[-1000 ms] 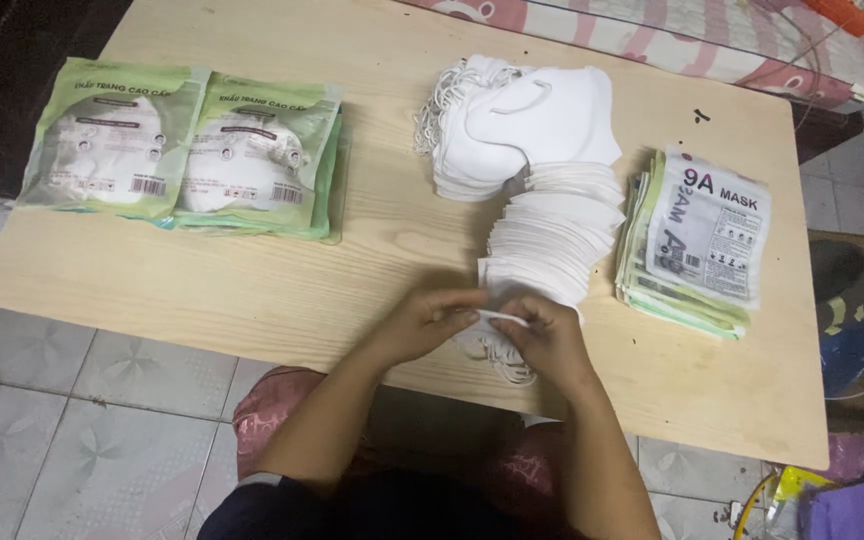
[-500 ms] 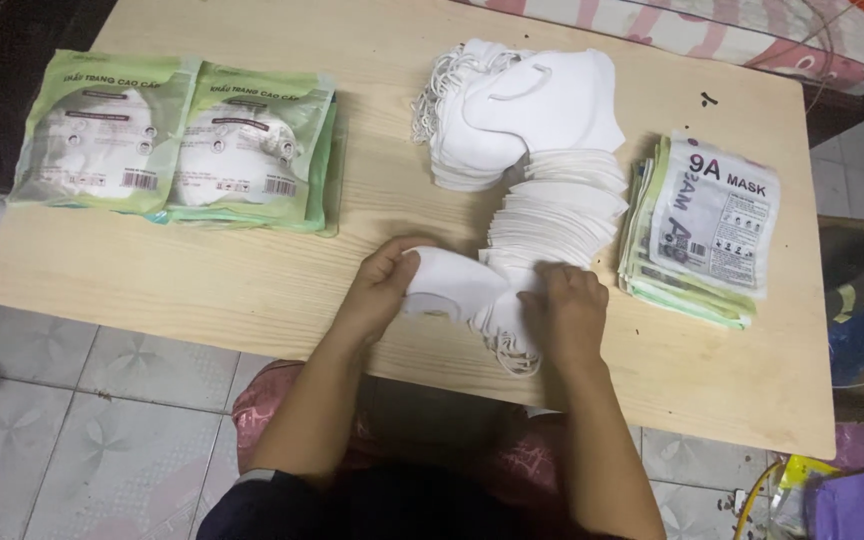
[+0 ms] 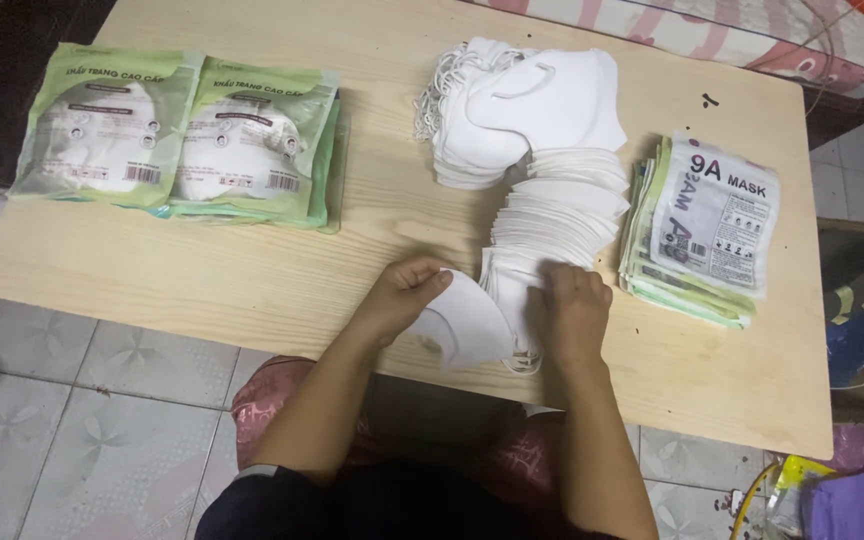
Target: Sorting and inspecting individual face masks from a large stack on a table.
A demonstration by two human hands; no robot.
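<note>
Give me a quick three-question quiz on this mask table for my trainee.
1. True or false: the left hand holds a white mask.
2. Where does the right hand rest? A) on the sealed packs B) on the near end of the mask stack C) on the flat pouches
3. How many sealed packs lie side by side at the table's left?

Key: 1 true; 2 B; 3 two.

Left hand [image 3: 404,296] pinches a white mask [image 3: 467,322]; right hand [image 3: 574,312] seemingly presses the stack [image 3: 552,215]
</note>
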